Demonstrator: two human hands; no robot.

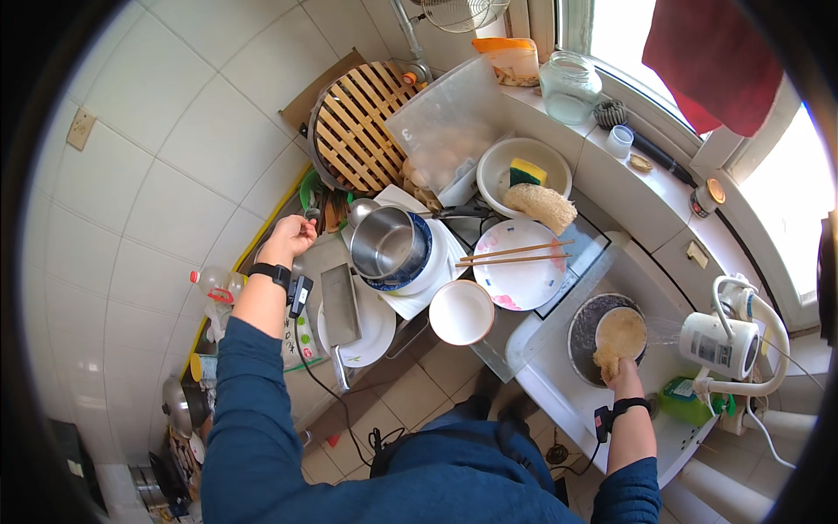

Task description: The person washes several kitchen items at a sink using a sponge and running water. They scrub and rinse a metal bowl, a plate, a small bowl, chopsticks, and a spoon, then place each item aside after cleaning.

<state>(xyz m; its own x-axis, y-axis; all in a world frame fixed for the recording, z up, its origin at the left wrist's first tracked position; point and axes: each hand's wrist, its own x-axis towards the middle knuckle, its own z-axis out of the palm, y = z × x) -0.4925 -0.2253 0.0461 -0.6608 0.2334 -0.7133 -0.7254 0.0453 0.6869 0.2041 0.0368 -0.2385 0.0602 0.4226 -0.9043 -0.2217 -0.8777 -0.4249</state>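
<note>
At the upper left, my left hand reaches to the utensils by the wall. Its fingers are curled together around a metal spoon, whose lower part is hidden. Beside it, a green utensil holder carries wooden-handled tools. Over the sink, my right hand grips a fibrous tan loofah scrubber against the edge of a small pale-rimmed bowl. This bowl sits within a dark round pot in the white sink. Thin streams of water enter from the right.
A steel pot sits on stacked dishes. Nearby are a cleaver across a white plate, a white bowl, and chopsticks on a floral plate. A loofah and sponge rest in another bowl.
</note>
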